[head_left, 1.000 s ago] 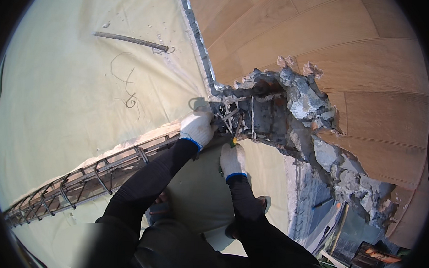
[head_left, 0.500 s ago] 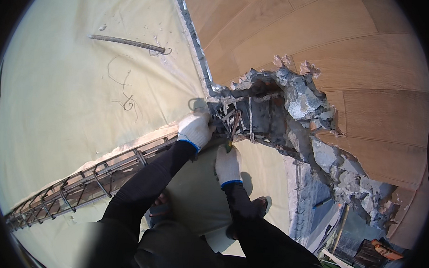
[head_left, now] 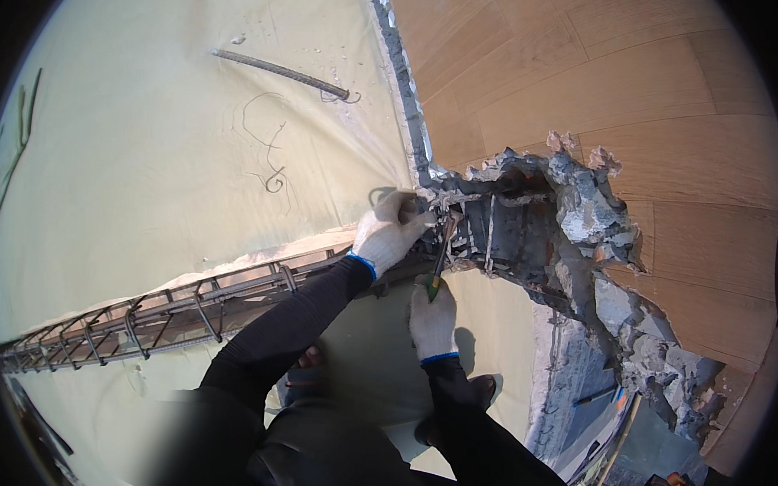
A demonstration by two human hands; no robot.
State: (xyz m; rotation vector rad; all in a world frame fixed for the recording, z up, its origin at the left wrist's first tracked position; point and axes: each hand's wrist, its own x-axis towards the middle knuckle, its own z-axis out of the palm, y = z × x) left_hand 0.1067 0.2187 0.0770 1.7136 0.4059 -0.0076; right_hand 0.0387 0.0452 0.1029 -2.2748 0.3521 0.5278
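Observation:
My left hand (head_left: pixel 388 231), in a white knitted glove with a blue cuff, is at the near end of an opening of exposed steel bars (head_left: pixel 469 233). Its thumb and fingers curl together beside the bars; what they pinch is hidden. A thin wire loop or its shadow shows just beyond the fingers. In my right hand (head_left: pixel 433 319), gloved alike, is a slim green-handled tool (head_left: pixel 442 258) that looks like pincers. Its metal head points away from me and reaches among the bars, close to my left fingertips.
A rebar cage (head_left: pixel 160 315) runs off to the left in a gap between pale sheeting. One loose ribbed bar (head_left: pixel 279 71) and thin wire (head_left: pixel 273 161) lie on the sheeting (head_left: pixel 150 146). Jagged broken concrete (head_left: pixel 590 213) borders wood-look flooring (head_left: pixel 587 78) at right. My feet are below.
The scene has shifted rightward in the view. My left hand has turned, so its thumb and fingers now show curled at the bars. My right hand keeps hold of the green-handled tool.

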